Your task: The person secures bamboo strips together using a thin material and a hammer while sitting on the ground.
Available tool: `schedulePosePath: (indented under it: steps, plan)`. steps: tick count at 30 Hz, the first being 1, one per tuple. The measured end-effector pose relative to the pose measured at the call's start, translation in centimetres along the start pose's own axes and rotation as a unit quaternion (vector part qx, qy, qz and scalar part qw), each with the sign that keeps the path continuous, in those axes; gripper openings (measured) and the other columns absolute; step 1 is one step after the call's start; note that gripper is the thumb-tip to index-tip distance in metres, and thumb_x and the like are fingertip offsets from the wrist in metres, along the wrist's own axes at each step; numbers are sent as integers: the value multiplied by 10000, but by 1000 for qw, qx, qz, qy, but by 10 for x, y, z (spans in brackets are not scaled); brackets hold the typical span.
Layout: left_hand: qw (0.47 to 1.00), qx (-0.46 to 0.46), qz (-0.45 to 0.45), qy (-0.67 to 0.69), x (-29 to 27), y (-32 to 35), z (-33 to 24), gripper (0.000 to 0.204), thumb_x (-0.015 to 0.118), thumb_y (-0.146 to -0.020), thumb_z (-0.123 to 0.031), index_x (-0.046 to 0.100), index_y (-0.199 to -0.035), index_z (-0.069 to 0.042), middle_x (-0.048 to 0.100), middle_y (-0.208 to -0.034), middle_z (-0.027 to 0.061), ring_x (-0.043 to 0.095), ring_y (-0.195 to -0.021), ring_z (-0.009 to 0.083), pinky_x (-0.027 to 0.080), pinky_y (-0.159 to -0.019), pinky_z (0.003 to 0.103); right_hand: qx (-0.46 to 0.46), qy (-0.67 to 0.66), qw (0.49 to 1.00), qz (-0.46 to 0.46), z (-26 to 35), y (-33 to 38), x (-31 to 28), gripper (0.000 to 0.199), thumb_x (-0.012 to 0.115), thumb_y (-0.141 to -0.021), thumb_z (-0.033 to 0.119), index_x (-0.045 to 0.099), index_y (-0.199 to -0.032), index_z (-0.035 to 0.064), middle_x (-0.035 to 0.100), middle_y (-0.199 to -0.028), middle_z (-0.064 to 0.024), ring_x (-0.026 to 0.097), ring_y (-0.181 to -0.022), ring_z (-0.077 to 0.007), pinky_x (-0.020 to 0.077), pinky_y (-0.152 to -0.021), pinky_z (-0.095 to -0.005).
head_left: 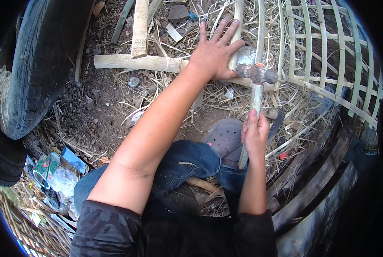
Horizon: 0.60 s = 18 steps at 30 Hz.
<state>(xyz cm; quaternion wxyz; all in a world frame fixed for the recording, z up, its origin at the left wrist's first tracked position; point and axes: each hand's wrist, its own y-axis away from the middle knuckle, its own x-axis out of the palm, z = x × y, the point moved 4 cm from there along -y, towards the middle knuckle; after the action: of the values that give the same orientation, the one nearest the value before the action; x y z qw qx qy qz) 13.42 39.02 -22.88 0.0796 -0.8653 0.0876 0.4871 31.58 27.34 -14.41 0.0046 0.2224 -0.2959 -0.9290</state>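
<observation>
My left hand (pixel 217 55) lies with fingers spread over a crossing of pale bamboo slats. Its thumb and fingers straddle an upright slat (pixel 238 21), pressing it against the long crosswise slat (pixel 135 62). In my right hand (pixel 255 132) is a hammer (pixel 256 100), gripped by its worn, light-coloured handle. The rusty hammer head (pixel 256 73) hovers over or rests at the crosswise slat, just right of my left thumb; I cannot tell if they touch. A grey, dull-shiny object (pixel 246 55) shows partly behind the hammer head.
A woven bamboo lattice (pixel 324 47) spreads across the far right. Large black tyres (pixel 39 64) stand at the left, with plastic litter (pixel 63 180) below. A grey clog (pixel 223 137) is on my foot. Dark planks (pixel 315 184) lie right; a dark blade-like piece (pixel 278 121) lies beside my right hand.
</observation>
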Motion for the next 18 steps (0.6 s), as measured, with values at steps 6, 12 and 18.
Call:
schedulePosePath:
  steps: [6,12,18]
  plan:
    - [1000,-10,4,24,4,0,-1,824,743,-697,-537,442,-1417,-272,62,-1656,114,97,-1518,351,107,-1156,690,2,-17,1000,-21,0,7,1,333,521,-1031,359,538,-898,54,455,-562,37,410,-440,-40,315,-394,-212]
    - [1000,-17,21,12,1,-3,-1,810,714,-725,-567,441,-1427,-271,63,-1657,105,110,-1514,357,109,-1155,692,5,18,1000,14,14,-3,-6,324,512,-1035,352,536,-921,50,452,-563,35,410,-437,-41,317,-388,-215]
    - [999,-16,41,-27,2,-1,0,815,687,-740,-612,437,-1434,-264,73,-1656,103,128,-1512,350,112,-1147,704,-1,56,998,9,7,-3,-6,334,519,-1031,362,544,-930,44,450,-566,41,412,-449,-37,319,-394,-214]
